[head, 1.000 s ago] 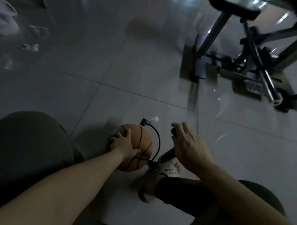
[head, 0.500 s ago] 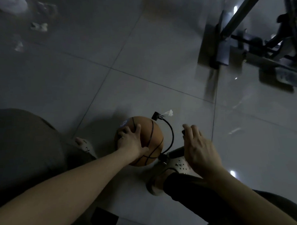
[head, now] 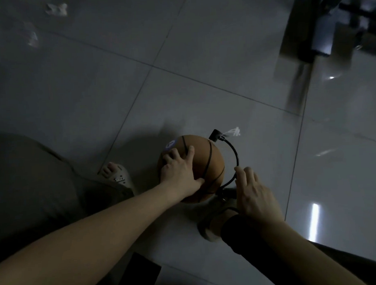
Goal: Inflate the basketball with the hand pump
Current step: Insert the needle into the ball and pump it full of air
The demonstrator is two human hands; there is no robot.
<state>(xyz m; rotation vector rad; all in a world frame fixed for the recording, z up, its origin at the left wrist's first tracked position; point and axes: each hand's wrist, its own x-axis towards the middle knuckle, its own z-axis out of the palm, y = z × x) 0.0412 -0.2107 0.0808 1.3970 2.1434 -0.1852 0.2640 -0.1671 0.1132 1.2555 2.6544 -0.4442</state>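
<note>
Ball (head: 207,163) on floor (head: 201,56). Left hand (head: 179,172) presses its top, fingers spread wide. Right hand (head: 256,195) covers pump (head: 224,191); its grip we cannot tell. We judge: stroke straight down, pin ball firmly, leave hose (head: 236,157) unkinked.

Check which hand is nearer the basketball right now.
Left. The left hand rests on top of the basketball, fingers spread; the right hand is off its right side, by the black hose.
</note>
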